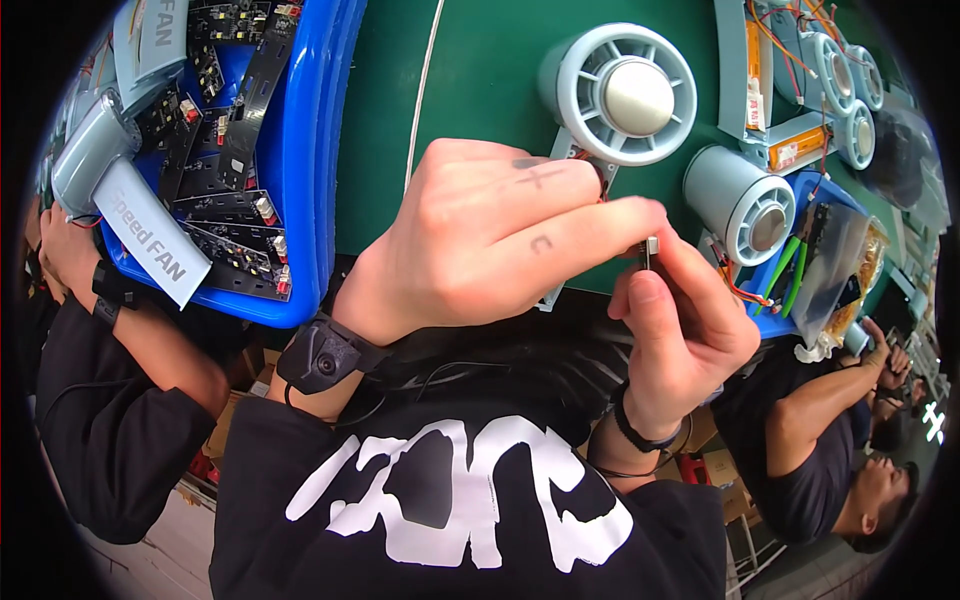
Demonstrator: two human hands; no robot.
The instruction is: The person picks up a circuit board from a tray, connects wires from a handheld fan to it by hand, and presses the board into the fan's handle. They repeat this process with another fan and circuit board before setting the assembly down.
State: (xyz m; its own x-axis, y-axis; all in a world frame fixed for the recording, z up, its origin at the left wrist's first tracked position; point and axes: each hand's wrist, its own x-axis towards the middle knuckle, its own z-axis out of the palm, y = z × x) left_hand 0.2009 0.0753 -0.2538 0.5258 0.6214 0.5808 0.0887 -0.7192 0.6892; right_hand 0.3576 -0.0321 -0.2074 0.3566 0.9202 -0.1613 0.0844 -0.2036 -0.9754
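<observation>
My right hand (685,325) pinches a small dark circuit board (646,258) between thumb and fingers. Only its narrow end shows, with a silvery connector on it. My left hand (490,240) is closed, back of the hand upward, its forefinger tip meeting the right fingers at the board. What its curled fingers grip is hidden. Just beyond them lies a light-blue handheld fan (618,95), its round grille and silver hub facing up. The hand covers most of the fan's lower part, and a bit of wiring shows beside the knuckles.
At left, a blue bin (308,170) holds several black circuit boards (225,205), with fan housings (150,230) over it. Another fan head (745,205) with loose wires lies right, beside a blue tray (775,322) with green-handled pliers (790,270). Co-workers sit at both sides.
</observation>
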